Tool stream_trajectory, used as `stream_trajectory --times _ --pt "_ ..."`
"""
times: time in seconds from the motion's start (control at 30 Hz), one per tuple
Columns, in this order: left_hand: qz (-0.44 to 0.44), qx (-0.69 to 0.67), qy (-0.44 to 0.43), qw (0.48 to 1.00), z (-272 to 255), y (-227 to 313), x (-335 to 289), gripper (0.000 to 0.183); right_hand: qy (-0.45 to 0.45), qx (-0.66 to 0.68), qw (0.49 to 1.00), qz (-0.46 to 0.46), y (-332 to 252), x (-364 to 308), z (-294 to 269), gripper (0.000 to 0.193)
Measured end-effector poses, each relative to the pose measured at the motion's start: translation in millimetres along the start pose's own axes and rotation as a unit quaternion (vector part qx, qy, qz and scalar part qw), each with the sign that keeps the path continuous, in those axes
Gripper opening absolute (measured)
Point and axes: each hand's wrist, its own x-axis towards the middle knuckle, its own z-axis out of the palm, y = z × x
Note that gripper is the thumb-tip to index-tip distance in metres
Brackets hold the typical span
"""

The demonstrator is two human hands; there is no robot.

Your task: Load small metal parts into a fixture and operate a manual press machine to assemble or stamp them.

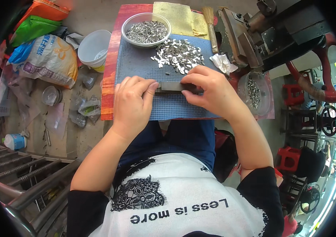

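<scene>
On a ribbed blue mat (172,107), a dark rectangular metal block (170,86) lies crosswise between my hands. The fingers of my left hand (133,98) are curled at its left end, with the thumb against a small fitting there. My right hand (212,89) pinches the right end between thumb and fingers. Just beyond the block spreads a loose pile of small white and dark pieces (180,55). A clear round bowl (146,45) full of small silvery metal pieces stands behind, to the left. The underside of the block is hidden.
Yellow cloth (172,15) and a brush (210,31) lie at the far edge. Crumpled white tissue (222,63) sits near a metal machine (247,43) on the right. A clear tub (268,107) of pieces is by my right forearm. A white bucket (89,45) and sacks (47,59) stand left.
</scene>
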Motion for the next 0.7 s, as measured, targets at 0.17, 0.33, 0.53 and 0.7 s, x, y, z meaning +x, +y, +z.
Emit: stream_trajectory --times 0.17,0.33,0.53,0.7 --pt "-0.001 0.004 -0.002 1.000 1 -1 0 0.017 -0.001 0.001 1.000 -0.026 4 4 7 0.020" --pt "0.001 0.006 -0.002 1.000 1 -1 0 0.018 -0.023 0.004 0.999 -0.023 2 7 11 0.022" --pt "-0.018 0.007 -0.044 0.999 -3 -1 3 0.017 -0.041 0.009 0.998 -0.036 3 6 6 0.024" --pt "-0.005 0.014 -0.106 0.994 -12 9 6 0.022 -0.052 0.028 0.998 -0.037 12 -3 5 0.023"
